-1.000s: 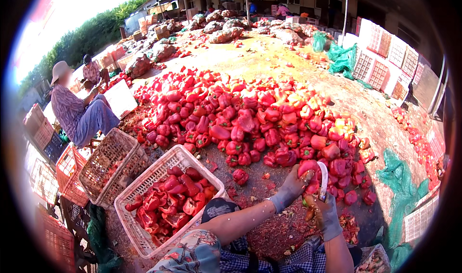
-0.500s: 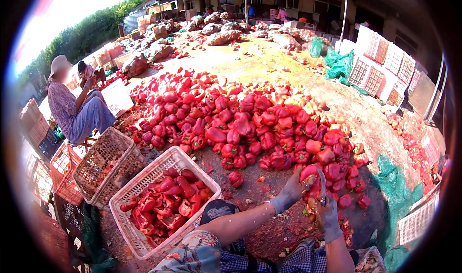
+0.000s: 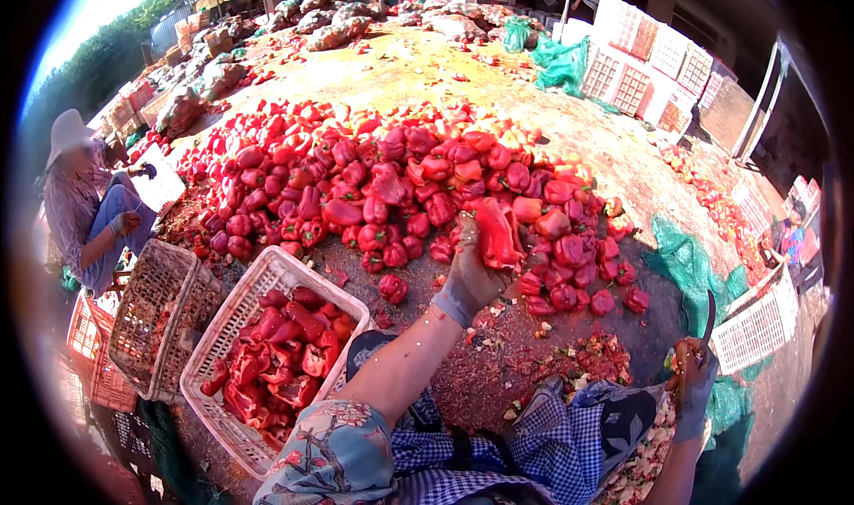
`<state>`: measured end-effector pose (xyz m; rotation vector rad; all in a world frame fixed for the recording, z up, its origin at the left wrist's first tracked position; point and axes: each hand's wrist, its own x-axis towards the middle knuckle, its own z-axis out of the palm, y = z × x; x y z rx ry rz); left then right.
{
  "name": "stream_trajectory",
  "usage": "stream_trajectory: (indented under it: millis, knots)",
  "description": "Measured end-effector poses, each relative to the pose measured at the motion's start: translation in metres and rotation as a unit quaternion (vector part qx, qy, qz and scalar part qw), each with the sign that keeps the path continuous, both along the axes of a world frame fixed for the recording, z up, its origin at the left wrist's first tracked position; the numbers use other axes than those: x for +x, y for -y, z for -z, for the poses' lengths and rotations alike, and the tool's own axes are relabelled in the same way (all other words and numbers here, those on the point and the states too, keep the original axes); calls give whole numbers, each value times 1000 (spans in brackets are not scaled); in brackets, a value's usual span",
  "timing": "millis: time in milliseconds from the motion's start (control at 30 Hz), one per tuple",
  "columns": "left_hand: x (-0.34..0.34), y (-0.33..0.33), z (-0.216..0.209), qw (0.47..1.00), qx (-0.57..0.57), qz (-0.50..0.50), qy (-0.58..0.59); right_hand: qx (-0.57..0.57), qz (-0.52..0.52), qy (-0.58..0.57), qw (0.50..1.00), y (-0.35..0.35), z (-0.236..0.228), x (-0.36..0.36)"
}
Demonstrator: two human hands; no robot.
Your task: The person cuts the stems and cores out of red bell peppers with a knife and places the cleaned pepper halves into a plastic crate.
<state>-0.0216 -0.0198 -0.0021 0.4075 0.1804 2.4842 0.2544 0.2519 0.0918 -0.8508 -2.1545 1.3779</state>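
In my left hand (image 3: 471, 278), gloved and smeared, is a red bell pepper (image 3: 500, 235) that looks cut open, its flat inner side partly showing. It is held up in front of the pepper heap (image 3: 391, 180). Far to the right, my right hand (image 3: 694, 385), also gloved, grips a knife (image 3: 709, 316) with its narrow, slightly curved blade pointing up. Beneath that hand, pale pepper scraps (image 3: 645, 447) lie beside my checked apron. To the left of my left forearm stands a pale plastic crate (image 3: 200, 385), part filled with cut red pepper pieces (image 3: 276, 354).
A stack of brownish crates (image 3: 151, 314) stands at the left, near a seated person (image 3: 84, 202) in a hat. Green netting (image 3: 685, 265) and a white crate (image 3: 756, 327) are at the right. Filled sacks (image 3: 338, 33) and stacked crates (image 3: 640, 60) stand farther back.
My hands have parted: the right went right and downward with the knife, the left shifted left and up with the pepper, which now appears opened out. The whole view has swung right.
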Motion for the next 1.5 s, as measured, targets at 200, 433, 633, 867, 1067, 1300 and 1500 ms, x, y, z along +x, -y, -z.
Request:
stream_trajectory:
  millis: [200, 433, 633, 867, 1067, 1300, 1500]
  knots:
    - [7, 12, -19, 999, 31, 34, 11, 394, 158, 334, 842, -55, 28, 152]
    - [-8, 64, -33, 986, -129, -93, -54, -15, 107, -118, 987, -32, 11, 79]
    - [-34, 202, -51, 824, -487, -234, -172, -150, -79, -220, 961, 10, 26, -57]
    - [-37, 352, -13, 124, -952, -47, -275, -234, -127, -159, 951, 39, 20, -128]
    - [-115, 140, 51, 368, -841, -219, -331, -373, -18, -174, 911, 21, 54, -132]
    - [-167, -116, 149, 425, -754, -106, -490, -290, 25, -130, 948, 10, 53, -130]
    - [-196, -201, 165, 411, -764, -83, -490, -310, 11, -73, 948, -7, 64, -156]
